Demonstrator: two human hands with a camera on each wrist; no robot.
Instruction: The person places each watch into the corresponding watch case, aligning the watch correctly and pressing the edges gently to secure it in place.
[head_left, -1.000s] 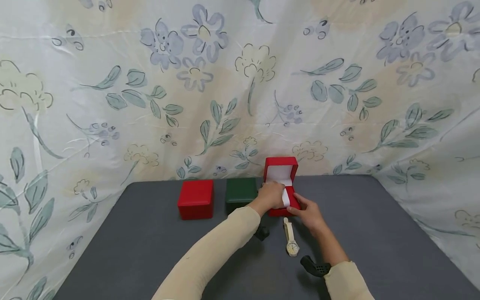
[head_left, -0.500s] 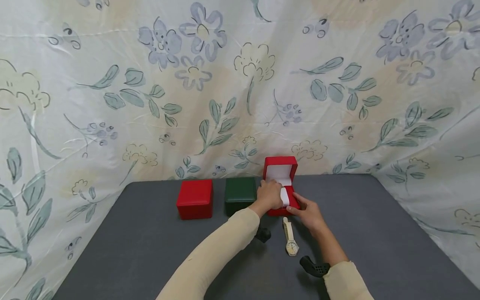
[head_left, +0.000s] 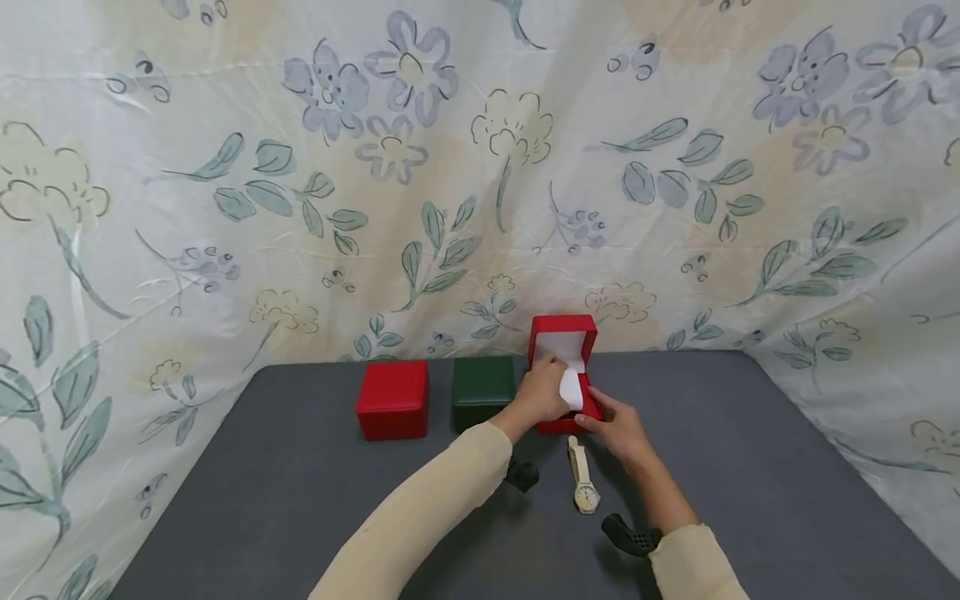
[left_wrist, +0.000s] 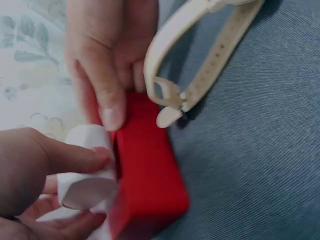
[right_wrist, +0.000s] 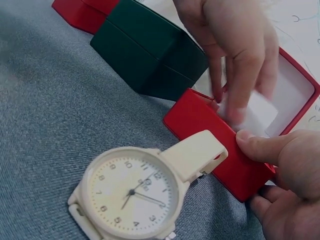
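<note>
A red watch box (head_left: pixel 564 323) stands with its lid raised, showing a white lining. My left hand (head_left: pixel 542 392) reaches into it and pinches a white watch cushion (left_wrist: pixel 86 187) between thumb and fingers. The cushion is tilted at the box opening. My right hand (head_left: pixel 621 431) grips the right front of the box, thumb on the front rim and fingers round the side, as the right wrist view shows. A cream wristwatch (right_wrist: pixel 132 192) with its strap buckled lies on the table in front of the box, its dial toward me.
Left of the open box stands a closed green box (head_left: pixel 483 387), and farther left a closed red box (head_left: pixel 393 400). All rest near the back of the dark grey table (head_left: pixel 300 500). A floral curtain (head_left: pixel 480 167) hangs behind it.
My left hand has shifted slightly, and more of the white cushion shows beside it, now tilted. My right hand stays on the box; the watch has not moved.
</note>
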